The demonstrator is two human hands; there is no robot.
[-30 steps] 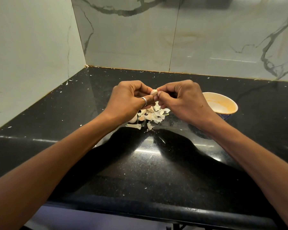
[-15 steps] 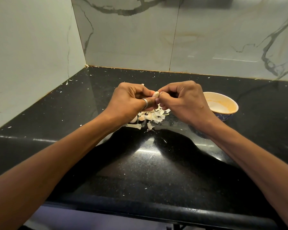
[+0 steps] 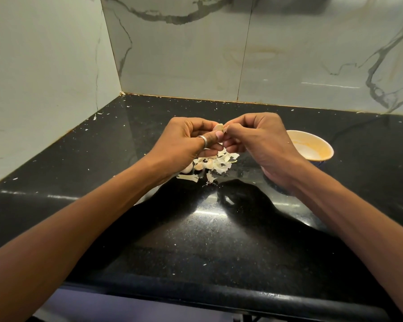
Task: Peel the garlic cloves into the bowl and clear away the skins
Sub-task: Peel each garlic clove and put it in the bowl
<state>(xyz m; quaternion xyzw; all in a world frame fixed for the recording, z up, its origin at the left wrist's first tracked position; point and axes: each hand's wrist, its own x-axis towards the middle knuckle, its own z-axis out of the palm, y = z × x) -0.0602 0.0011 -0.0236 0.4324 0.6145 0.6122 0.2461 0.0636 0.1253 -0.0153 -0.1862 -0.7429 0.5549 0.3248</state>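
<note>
A garlic clove [image 3: 218,128] is pinched mid-peel by the curled fingers of the left hand [image 3: 186,142] and right hand [image 3: 261,140]. Shed skins [image 3: 222,164] and unpeeled cloves [image 3: 198,167] are heaped beneath on the surface [image 3: 219,240]. No cloves are seen in the bowl [image 3: 321,149], so most of the task is judged left.

A garlic clove [image 3: 219,128] shows only its tip, pinched between the left hand [image 3: 184,145] and right hand [image 3: 261,145], which partly cover the skins [image 3: 221,164] and the bowl [image 3: 321,142].

Kitchen: black countertop [image 3: 219,240], marble backsplash [image 3: 312,54]
</note>
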